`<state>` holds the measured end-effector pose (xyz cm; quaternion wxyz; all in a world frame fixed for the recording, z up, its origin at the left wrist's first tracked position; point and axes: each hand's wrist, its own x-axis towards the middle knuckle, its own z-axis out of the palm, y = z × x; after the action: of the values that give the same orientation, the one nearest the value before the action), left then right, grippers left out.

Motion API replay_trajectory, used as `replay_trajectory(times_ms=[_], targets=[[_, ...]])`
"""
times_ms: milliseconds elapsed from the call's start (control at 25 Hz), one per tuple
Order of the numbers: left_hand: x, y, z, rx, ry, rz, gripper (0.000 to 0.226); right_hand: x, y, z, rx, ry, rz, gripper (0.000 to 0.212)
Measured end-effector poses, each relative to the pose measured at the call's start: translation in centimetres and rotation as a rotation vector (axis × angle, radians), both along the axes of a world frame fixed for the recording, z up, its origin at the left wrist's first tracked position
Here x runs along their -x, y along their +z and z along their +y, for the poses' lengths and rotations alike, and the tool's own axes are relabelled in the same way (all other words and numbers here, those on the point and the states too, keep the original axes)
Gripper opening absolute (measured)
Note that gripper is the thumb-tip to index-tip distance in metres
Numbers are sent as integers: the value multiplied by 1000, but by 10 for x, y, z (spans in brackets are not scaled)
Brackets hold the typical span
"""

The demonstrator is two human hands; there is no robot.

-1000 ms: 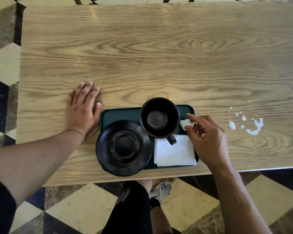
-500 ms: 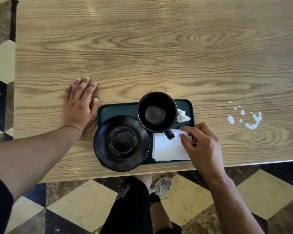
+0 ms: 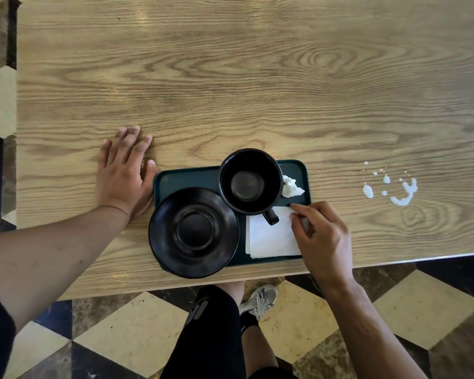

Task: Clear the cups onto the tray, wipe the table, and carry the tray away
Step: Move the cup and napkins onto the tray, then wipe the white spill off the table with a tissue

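Cup [image 3: 251,181] and saucer [image 3: 193,232] are both sitting on the dark green tray [image 3: 186,177] near the table [image 3: 230,77] edge. Right hand [image 3: 322,237] is curled over the right side of the white napkin [image 3: 268,239], fingertips pinching at its edge. Left hand [image 3: 122,170] lies flat and open on the table, touching the tray's left rim, holding nothing. Crumpled tissue [image 3: 290,187] sits beside the cup, white spill [image 3: 394,188] well off to the right.

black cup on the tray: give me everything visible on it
The black cup stands upright at the back of the dark green tray, mouth open to the camera. It looks like glossy ceramic, round, empty apart from a dull patch at the bottom. Its stubby handle points toward the person, overlapping the white napkin. A crumpled tissue lies against its right side, the saucer beside it. Neither hand touches it.
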<state>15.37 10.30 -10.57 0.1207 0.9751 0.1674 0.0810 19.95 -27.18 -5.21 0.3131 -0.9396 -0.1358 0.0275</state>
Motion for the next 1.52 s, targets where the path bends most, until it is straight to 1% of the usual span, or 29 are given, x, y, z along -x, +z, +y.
replay_trajectory(times_ms=[280,480,680,720,800,920,960,1040,1080,1120,1200,1320,1360,1400,1440,1480,1520], targets=[[0,2,-1,7,7,22,54,-2,4,2,-17,-8,1,8],[-1,3,-1,5,5,30,54,-6,9,2,-32,-38,65,7],[1,-4,3,-26,-13,6,50,-5,27,-2,-27,-45,67,8],[-1,-4,2,-28,-19,5,49,-5,35,-3,-35,-47,81,9],[2,-2,3,-24,-17,20,47,-5,51,-11,-115,-60,204,10],[1,5,1,15,-10,45,43,-2,69,-27,-301,-169,407,20],[-8,10,4,40,23,51,41,0,72,-32,-337,-251,457,23],[-42,27,3,72,83,63,41,0,74,-44,-376,-489,525,28],[-66,35,-3,85,41,65,40,-1,73,-50,-401,-624,550,29],[-94,43,-12,98,-52,59,39,-3,72,-55,-434,-745,571,29],[-159,51,-47,90,-336,10,37,-7,69,-65,-444,-916,575,26],[-259,47,-134,39,-874,-89,43,-6,53,-75,-436,-1013,569,20],[-284,41,-166,0,-1008,-98,48,-4,45,-76,-397,-1013,568,18],[-299,36,-196,-41,-1085,-88,53,-2,38,-76,-261,-1006,524,23],[-306,27,-221,-67,-1112,-54,58,1,33,-74,-77,-1001,446,31],[-307,19,-240,-73,-1098,-8,61,5,28,-72,77,-1007,351,36],[-302,10,-252,-66,-1059,37,64,7,25,-67,157,-1019,271,36]])
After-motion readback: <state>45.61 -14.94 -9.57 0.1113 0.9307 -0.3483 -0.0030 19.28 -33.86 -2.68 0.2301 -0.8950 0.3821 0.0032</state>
